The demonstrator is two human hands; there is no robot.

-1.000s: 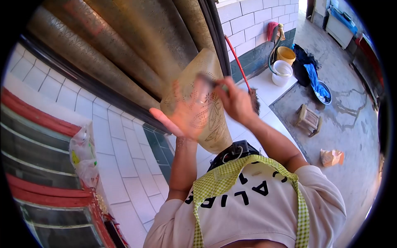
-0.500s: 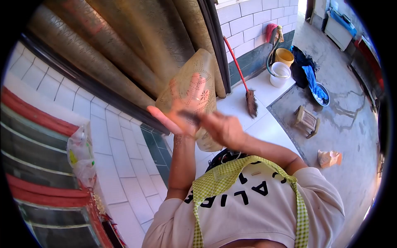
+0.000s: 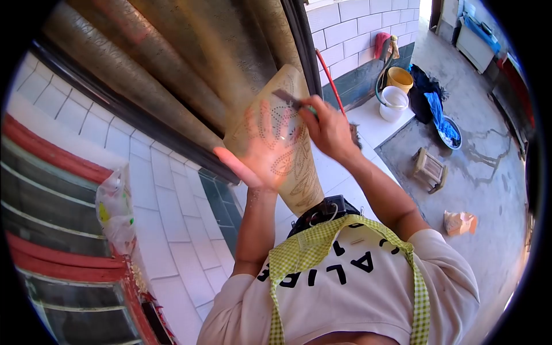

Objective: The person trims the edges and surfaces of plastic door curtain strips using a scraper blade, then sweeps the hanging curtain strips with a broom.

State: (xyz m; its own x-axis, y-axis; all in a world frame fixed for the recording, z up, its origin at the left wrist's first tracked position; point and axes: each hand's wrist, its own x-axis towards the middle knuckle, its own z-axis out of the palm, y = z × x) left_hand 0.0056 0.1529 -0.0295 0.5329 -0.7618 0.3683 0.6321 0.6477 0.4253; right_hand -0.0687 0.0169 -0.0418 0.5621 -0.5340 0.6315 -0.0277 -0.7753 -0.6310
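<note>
The translucent perforated sheet [image 3: 299, 155], pricked with flower and leaf patterns, lies across the fingers and palm of the left hand [image 3: 261, 152], which shows through it spread flat, thumb sticking out past the sheet's left edge; how firmly the two press together cannot be told. The right hand [image 3: 330, 129] is closed at the fingertips on one end of a dark, flat, narrow tool [image 3: 287, 99], whose free end points up and left over the sheet's upper part. Half a second ago the right hand was lower, the tool blurred over the left palm; now it is higher and the tool is clearer. The sheet's lower end now reaches down to the waist, where before it ended higher, behind the right hand. Counted, there is one sheet, one tool, one red-handled broom [image 3: 329, 80] partly behind the right forearm, two buckets, one yellow bucket [image 3: 399, 79] and one white bucket [image 3: 393, 103], one basin [image 3: 456, 142] with blue cloth [image 3: 443, 118], one wooden stool [image 3: 430, 171] and one crumpled bag [image 3: 460, 222] on the floor.
</note>
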